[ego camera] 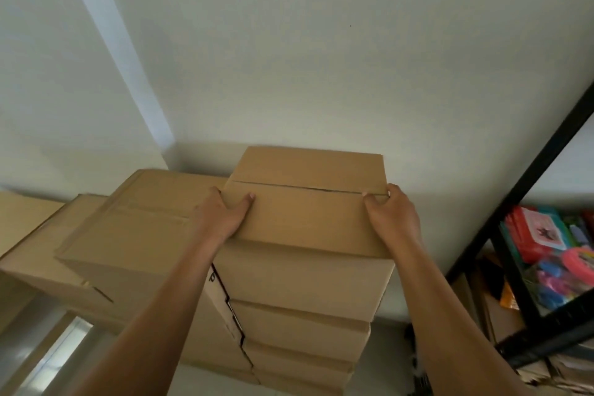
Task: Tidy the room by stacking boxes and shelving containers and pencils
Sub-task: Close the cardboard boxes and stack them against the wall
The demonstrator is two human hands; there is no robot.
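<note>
The plain brown cardboard box (308, 202) with a slit along its closed top flaps sits on top of the tall column of brown cardboard boxes (299, 309) against the white wall (321, 58). The left hand (225, 215) grips the box's left edge, thumb lying on the top flap; the right hand (393, 219) grips its right edge the same way.

To finish this step well, I would judge that both hands should nudge the box until its sides line up with the column beneath, then let go together so nothing tips.

Below the top box, four more boxes show in the column, five in all. To the left of the column, lower stacks of larger cardboard boxes (128, 228) number at least three. To the right of the column stands one black metal shelf (530, 190) holding colourful packets (553, 251), too blurred to count.
</note>
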